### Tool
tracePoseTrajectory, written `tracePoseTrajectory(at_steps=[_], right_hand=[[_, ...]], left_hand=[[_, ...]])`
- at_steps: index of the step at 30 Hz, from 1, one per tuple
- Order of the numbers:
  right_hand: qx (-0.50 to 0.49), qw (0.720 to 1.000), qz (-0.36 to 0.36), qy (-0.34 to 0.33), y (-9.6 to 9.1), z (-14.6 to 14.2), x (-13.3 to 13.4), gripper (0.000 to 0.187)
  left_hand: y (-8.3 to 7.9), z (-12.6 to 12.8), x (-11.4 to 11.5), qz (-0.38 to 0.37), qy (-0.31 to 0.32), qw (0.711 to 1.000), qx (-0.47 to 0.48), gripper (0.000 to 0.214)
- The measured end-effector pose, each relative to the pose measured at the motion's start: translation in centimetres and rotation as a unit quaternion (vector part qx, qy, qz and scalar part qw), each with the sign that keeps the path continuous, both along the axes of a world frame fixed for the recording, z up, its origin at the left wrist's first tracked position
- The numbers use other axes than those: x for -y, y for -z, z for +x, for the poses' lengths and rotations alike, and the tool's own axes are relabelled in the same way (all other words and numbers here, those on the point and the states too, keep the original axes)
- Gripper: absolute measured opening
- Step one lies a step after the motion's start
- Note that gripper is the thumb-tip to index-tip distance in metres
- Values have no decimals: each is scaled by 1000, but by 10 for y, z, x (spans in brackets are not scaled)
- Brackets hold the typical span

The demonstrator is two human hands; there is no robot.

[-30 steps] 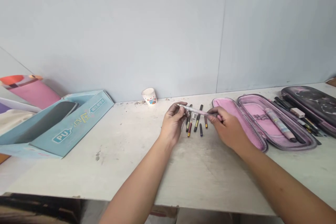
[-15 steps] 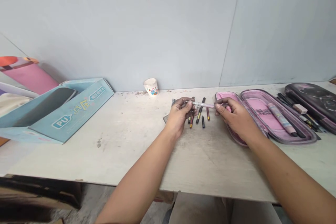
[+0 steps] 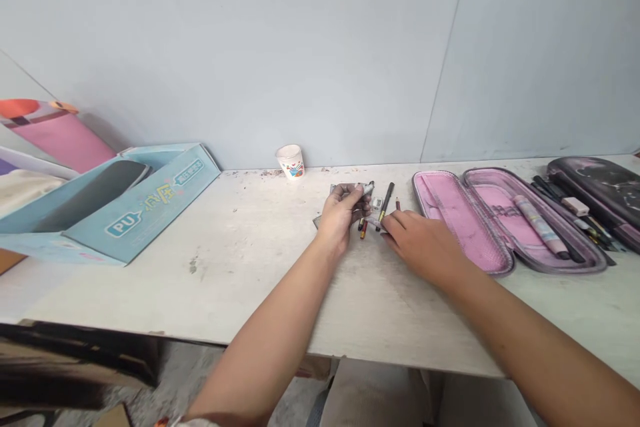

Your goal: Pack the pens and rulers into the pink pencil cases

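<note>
My left hand [image 3: 343, 210] is closed in a pinch around a slim, whitish clear pen [image 3: 369, 189], mostly hidden by the fingers. To its right, my right hand [image 3: 417, 237] is low over the table, palm down, with fingers bent and pressed together; what lies under its fingertips is hidden. Between the hands lie a black pen [image 3: 387, 200] with a gold-coloured band and a short red pencil [image 3: 363, 230]. A dark pencil [image 3: 398, 203] shows its tip just beyond my right fingers. Behind my left hand is a flat grey sheet [image 3: 317, 221], partly covered.
An open pink pencil case [image 3: 450, 207] holds a pastel tube-shaped marker [image 3: 541, 227]. Farther right are several pens, a white eraser [image 3: 576, 206] and a dark case [image 3: 600, 190]. A paper cup [image 3: 291, 161] stands by the wall. A blue box [image 3: 150, 213] occupies the left.
My right hand has let go of the pen's pinkish end and moved down and left onto the loose pencils, covering some. My left hand stays nearly in place, still pinching the pen.
</note>
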State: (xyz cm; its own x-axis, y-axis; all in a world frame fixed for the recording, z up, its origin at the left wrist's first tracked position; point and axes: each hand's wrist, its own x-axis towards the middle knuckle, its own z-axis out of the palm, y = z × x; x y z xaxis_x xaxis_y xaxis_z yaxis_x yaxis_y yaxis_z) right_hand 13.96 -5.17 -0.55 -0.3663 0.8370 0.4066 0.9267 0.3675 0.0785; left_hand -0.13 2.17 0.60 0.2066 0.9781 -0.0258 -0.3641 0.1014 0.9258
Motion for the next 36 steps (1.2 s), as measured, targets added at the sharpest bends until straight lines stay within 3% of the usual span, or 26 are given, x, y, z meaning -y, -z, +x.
tracePoseTrajectory(at_steps=[3, 7, 15, 18, 21, 25, 27, 31, 36], right_hand=[[-15, 1000, 7, 1, -1, 0, 0, 27], [-29, 997, 34, 65, -5, -1, 0, 23], [17, 996, 0, 90, 2, -7, -9, 22], [-26, 990, 4, 135, -1, 4, -10, 22], [-138, 974, 31, 177, -7, 19, -9, 23], [-291, 944, 102, 117, -12, 28, -7, 20], [-307, 940, 122, 83, -12, 27, -8, 19], [-274, 957, 89, 19, -8, 26, -10, 19], [-299, 951, 75, 23, -11, 31, -10, 18]], left_hand=[[2, 2, 2, -1, 25, 1000, 5, 26], [5, 4, 3, -2, 47, 999, 9, 23], [10, 8, 5, 7, 63, 998, 0, 21], [12, 8, 4, 19, 65, 998, -2, 17], [13, 8, 4, 36, 68, 997, -26, 17], [12, 9, 5, 52, 67, 995, -59, 18], [12, 10, 5, 55, 66, 994, -68, 16], [13, 9, 4, 80, 58, 988, -116, 16], [12, 9, 8, 212, 108, 931, -278, 17]])
